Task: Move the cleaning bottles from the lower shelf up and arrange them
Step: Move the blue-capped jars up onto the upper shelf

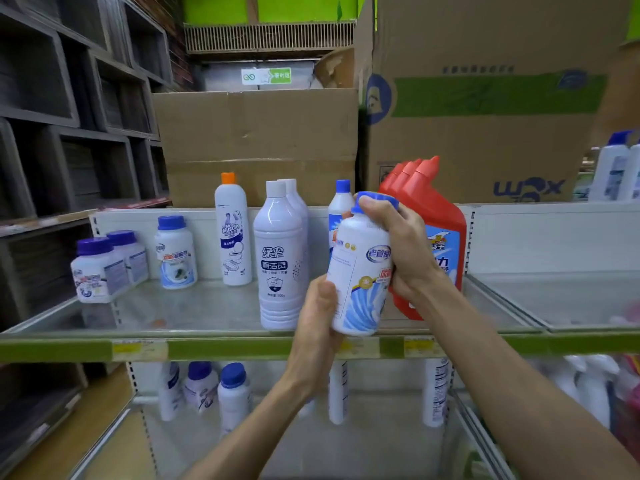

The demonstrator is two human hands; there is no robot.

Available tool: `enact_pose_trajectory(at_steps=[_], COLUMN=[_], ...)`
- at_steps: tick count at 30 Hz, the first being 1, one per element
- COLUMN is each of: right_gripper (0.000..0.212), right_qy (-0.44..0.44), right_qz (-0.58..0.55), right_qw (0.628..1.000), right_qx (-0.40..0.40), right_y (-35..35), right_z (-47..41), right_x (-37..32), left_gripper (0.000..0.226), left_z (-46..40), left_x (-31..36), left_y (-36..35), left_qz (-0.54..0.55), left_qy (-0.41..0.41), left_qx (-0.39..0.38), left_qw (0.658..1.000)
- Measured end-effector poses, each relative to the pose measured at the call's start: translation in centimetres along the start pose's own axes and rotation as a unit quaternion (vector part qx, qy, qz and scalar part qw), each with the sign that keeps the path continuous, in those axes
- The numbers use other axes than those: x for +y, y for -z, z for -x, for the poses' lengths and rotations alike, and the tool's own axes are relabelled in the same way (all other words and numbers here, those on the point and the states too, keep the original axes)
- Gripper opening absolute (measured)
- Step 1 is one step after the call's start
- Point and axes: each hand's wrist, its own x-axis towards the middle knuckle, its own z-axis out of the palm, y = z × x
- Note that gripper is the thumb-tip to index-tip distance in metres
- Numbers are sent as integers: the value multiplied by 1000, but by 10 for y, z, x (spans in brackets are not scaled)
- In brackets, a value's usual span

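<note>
I hold a white bottle with a blue cap (pixel 358 271) in front of the upper shelf (pixel 207 332). My left hand (pixel 317 320) grips its lower side, and my right hand (pixel 401 247) wraps its top and cap. On the upper shelf stand three short blue-capped jars (pixel 95 271) (pixel 130 254) (pixel 176 252), an orange-capped bottle (pixel 232 230), tall white bottles (pixel 280 254) and red bottles (pixel 443 237) behind my hands. Several blue-capped white bottles (pixel 232 396) stand on the lower shelf (pixel 311 455).
Large cardboard boxes (pixel 259 143) (pixel 485 98) sit behind and above the upper shelf. Dark shelving (pixel 69 98) fills the left side. More white bottles (pixel 613 168) stand at the far right, and a neighbouring shelf bay (pixel 571 306) adjoins on the right.
</note>
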Motion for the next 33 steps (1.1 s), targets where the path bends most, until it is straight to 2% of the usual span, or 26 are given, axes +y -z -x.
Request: enact_pose_trajectory(at_steps=[4, 6, 8, 10, 13, 15, 18, 22, 27, 30, 31, 33], right_gripper=[42, 53, 54, 53, 46, 40, 41, 43, 44, 72, 74, 63], right_qy=[10, 21, 38, 54, 59, 49, 29, 12, -16, -28, -26, -20], right_qz=[-2, 8, 35, 67, 101, 88, 68, 56, 30, 19, 17, 23], right_qw=[1000, 1000, 998, 995, 991, 994, 997, 998, 998, 997, 997, 996], right_qx=[-7, 2, 25, 43, 58, 39, 0, -28, -48, -63, -70, -81], right_y=[-19, -29, -36, -48, -64, -71, -79, -85, -87, -92, -93, -95], right_z=[0, 3, 5, 8, 11, 12, 14, 16, 13, 16, 17, 20], right_x=[-2, 0, 2, 7, 12, 14, 16, 19, 20, 21, 22, 27], left_gripper=[89, 86, 80, 74, 67, 69, 63, 62, 61, 66, 70, 77], left_z=[1, 2, 3, 5, 8, 11, 17, 24, 33, 39, 41, 46], left_x=[12, 15, 15, 19, 29, 36, 42, 44, 53, 58, 59, 61], left_y=[13, 22, 28, 37, 46, 49, 52, 49, 45, 46, 48, 54], left_qz=[-17, -59, -111, -115, -38, 14, 142, 211, 182, 160, 149, 127], left_qy=[-6, -25, -47, -53, -33, -12, 34, 48, 46, 42, 41, 37], left_qx=[-12, -1, 19, 29, 23, 26, -22, -61, -40, -10, 0, 24], left_qw=[1000, 998, 992, 991, 998, 999, 989, 974, 981, 986, 988, 991])
